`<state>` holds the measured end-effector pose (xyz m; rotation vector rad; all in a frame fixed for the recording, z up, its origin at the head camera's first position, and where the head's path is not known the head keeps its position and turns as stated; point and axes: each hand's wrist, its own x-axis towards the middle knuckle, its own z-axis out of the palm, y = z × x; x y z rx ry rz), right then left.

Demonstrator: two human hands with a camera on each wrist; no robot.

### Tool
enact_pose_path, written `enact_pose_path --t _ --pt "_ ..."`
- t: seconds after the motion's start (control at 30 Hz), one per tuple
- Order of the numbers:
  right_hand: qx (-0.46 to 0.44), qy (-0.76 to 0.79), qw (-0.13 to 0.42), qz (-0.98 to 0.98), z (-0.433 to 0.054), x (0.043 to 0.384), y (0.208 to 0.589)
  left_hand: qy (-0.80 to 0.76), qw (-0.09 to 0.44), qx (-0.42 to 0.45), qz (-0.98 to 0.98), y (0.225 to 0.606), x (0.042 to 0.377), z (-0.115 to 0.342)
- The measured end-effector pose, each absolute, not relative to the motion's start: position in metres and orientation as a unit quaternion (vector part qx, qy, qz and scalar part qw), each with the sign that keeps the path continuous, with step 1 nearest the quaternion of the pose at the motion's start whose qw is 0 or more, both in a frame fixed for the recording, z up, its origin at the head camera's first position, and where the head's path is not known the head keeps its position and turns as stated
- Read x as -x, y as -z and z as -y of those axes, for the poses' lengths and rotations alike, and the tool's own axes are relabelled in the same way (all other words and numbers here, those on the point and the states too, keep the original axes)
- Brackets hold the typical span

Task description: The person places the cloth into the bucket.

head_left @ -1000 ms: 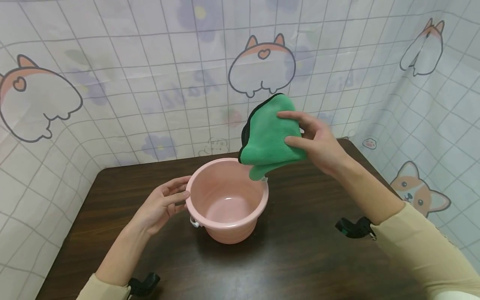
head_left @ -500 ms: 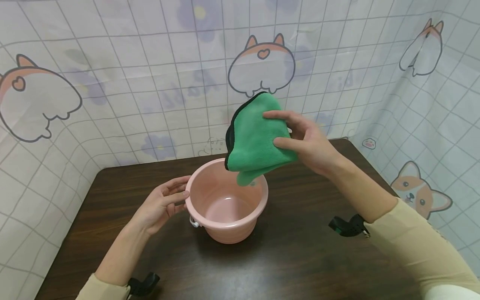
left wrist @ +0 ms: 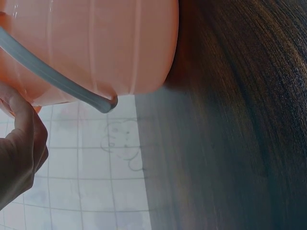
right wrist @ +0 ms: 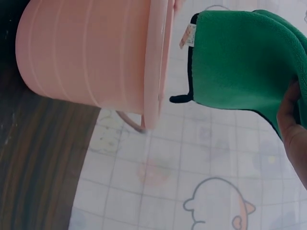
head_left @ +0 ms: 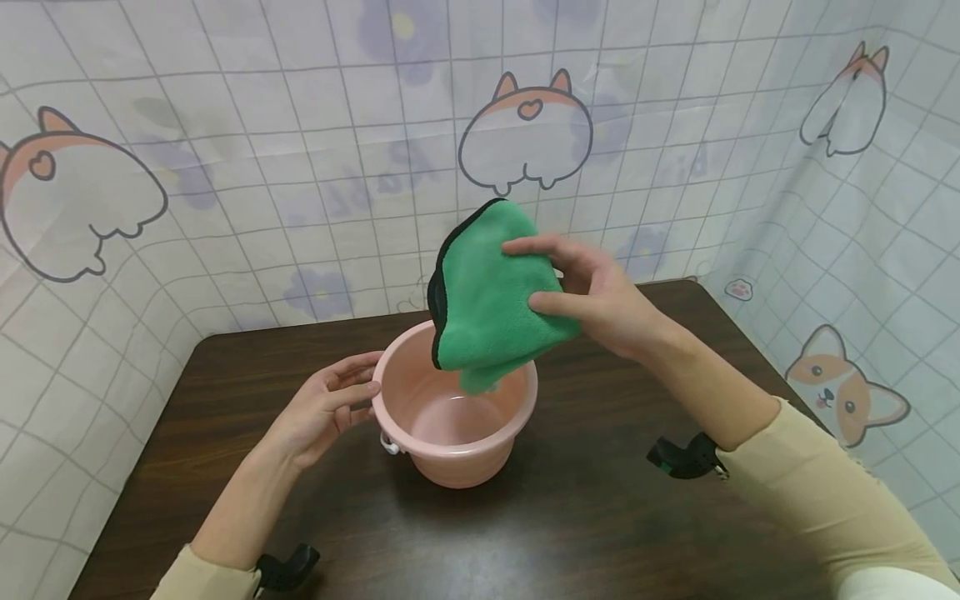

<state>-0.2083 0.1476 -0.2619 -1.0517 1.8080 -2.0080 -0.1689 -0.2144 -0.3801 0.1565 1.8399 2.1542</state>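
Note:
A pink plastic bucket [head_left: 461, 467] stands upright on the table, its mouth facing up. At its left rim, my left hand [head_left: 318, 412] holds on with thumb and fingers; part of that hand shows at the edge of the left wrist view, beside the grey bucket handle [left wrist: 62, 81]. My right hand [head_left: 600, 292] pinches a folded green towel [head_left: 487, 292] with black edging, thumb and index finger on its near face. The towel hangs above the bucket's mouth, overlapping the back rim in the head view. In the right wrist view a small label [right wrist: 189, 34] shows on the towel's corner.
The dark wood-grain table [head_left: 615, 517] runs back to a wall sheet [head_left: 360, 167] printed with a grid and corgis. Black wrist devices [head_left: 682, 457] sit at both sleeves.
My right hand has carried the towel leftward and slightly down, from beside the bucket's back right rim to over its mouth. The left hand and bucket have stayed in place.

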Motion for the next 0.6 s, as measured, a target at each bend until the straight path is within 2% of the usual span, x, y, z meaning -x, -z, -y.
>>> enact_pose_path --t 0.6 --pt "0.366 0.644 0.164 -0.651 -0.131 0.201 0.283 -0.741 0.150 -0.052 -0.652 0.379 0.169 0.214"
